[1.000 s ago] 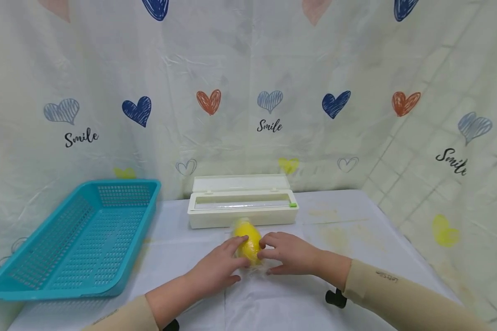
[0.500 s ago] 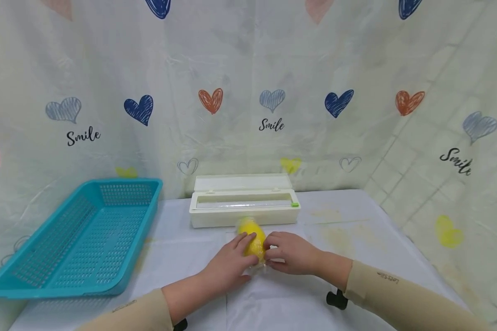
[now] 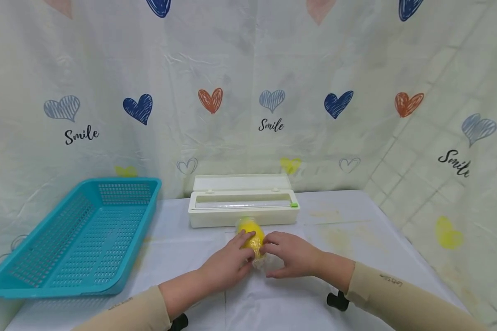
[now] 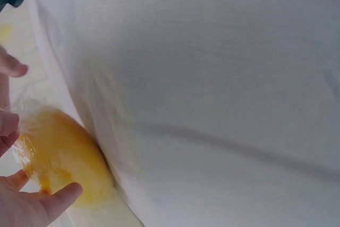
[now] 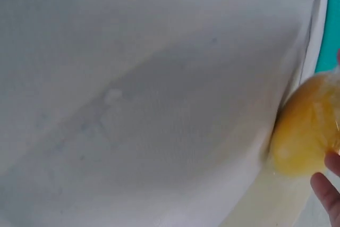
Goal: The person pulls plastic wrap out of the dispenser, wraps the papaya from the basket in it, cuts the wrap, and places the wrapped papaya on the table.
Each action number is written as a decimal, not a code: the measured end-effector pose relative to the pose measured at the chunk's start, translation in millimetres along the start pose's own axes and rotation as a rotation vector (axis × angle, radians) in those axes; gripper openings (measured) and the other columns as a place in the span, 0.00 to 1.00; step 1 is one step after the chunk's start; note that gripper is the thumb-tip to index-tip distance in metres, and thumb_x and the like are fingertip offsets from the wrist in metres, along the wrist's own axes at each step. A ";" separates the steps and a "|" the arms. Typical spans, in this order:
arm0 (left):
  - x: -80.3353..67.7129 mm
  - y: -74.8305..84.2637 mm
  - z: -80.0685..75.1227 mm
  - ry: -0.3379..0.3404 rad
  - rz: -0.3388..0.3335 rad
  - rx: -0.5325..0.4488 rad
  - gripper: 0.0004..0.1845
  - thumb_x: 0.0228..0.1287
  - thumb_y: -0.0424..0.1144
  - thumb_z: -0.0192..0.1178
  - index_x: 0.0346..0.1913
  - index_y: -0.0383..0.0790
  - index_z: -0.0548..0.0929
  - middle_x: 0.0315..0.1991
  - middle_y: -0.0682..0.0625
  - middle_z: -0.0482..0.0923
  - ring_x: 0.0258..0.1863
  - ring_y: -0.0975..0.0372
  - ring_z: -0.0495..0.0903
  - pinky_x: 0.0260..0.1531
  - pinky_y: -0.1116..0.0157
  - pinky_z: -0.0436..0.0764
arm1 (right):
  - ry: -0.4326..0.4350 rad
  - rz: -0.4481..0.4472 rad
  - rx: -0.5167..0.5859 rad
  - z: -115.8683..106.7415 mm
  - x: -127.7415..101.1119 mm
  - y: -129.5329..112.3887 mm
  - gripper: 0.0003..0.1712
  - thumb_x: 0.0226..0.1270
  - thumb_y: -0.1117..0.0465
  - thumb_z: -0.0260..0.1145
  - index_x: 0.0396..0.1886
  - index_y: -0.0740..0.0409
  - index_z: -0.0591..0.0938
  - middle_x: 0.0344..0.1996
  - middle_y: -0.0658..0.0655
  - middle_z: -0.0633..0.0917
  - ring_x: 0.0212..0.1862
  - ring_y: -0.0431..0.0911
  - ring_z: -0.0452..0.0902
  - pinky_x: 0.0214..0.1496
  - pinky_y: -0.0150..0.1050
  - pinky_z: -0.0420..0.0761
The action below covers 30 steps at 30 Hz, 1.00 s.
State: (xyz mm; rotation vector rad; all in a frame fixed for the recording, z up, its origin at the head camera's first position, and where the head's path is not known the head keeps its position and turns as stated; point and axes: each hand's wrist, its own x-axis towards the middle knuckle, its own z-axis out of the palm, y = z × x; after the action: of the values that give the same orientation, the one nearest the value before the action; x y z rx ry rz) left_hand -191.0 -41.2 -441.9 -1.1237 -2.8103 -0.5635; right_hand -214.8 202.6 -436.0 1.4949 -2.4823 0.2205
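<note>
An oval yellow fruit (image 3: 250,226) wrapped in clear film lies on the white cloth, before an opened film box (image 3: 243,216). My left hand (image 3: 228,259) holds the fruit from the left, fingers over its top and thumb by its near end. There the cling film (image 3: 258,262) is bunched and crinkled. On the right, my right hand (image 3: 291,253) has its fingertips at the fruit's side, with the thumb spread apart below. The left wrist view shows the glossy wrapped fruit (image 4: 69,155) beside fingers (image 4: 61,203). In the right wrist view, fingertips (image 5: 322,183) sit close to its lower edge.
A turquoise perforated basket (image 3: 126,276) stands on the left of the table. The white box's lid (image 3: 241,182) is raised at the back, and a film roll (image 3: 244,204) lies inside. A curtain printed with hearts (image 3: 232,55) hangs behind.
The left fingers and thumb have drawn in around the fruit's near end, where the film is now bunched. The right thumb has spread away from its fingers.
</note>
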 end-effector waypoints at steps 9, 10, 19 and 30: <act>4.2 -3.7 -5.1 -0.028 0.004 -0.060 0.03 0.74 0.42 0.55 0.40 0.52 0.79 0.73 0.51 0.62 0.74 0.52 0.58 0.66 0.56 0.69 | 0.147 -0.154 -0.190 9.0 12.0 -5.5 0.11 0.58 0.55 0.77 0.35 0.44 0.81 0.32 0.45 0.75 0.36 0.40 0.72 0.38 0.31 0.75; 4.5 -4.5 -5.8 -0.035 0.006 -0.064 0.03 0.74 0.42 0.55 0.40 0.52 0.79 0.73 0.51 0.62 0.74 0.52 0.58 0.66 0.56 0.69 | 0.149 -0.151 -0.169 8.8 12.7 -5.7 0.10 0.59 0.56 0.76 0.34 0.44 0.81 0.32 0.45 0.75 0.35 0.40 0.72 0.38 0.31 0.75; 4.6 -8.9 -3.0 -0.020 -0.030 -0.108 0.11 0.61 0.53 0.69 0.40 0.56 0.80 0.72 0.58 0.63 0.72 0.56 0.61 0.62 0.59 0.73 | 0.113 -0.090 0.020 3.9 11.0 -4.5 0.05 0.65 0.59 0.70 0.37 0.45 0.83 0.37 0.43 0.79 0.39 0.38 0.74 0.43 0.30 0.76; 9.6 -4.9 -3.1 0.027 -0.049 -0.069 0.07 0.69 0.40 0.61 0.32 0.51 0.77 0.68 0.56 0.70 0.69 0.56 0.66 0.62 0.57 0.74 | -0.025 0.037 0.036 0.0 7.2 -3.5 0.16 0.61 0.52 0.75 0.46 0.45 0.79 0.42 0.43 0.78 0.44 0.38 0.75 0.49 0.32 0.78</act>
State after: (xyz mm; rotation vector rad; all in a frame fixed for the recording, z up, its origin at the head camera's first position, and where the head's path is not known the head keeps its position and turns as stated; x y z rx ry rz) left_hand -201.6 -39.3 -438.7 -1.0525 -2.8227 -0.6788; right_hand -214.9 194.9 -434.0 1.4759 -2.5404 0.2557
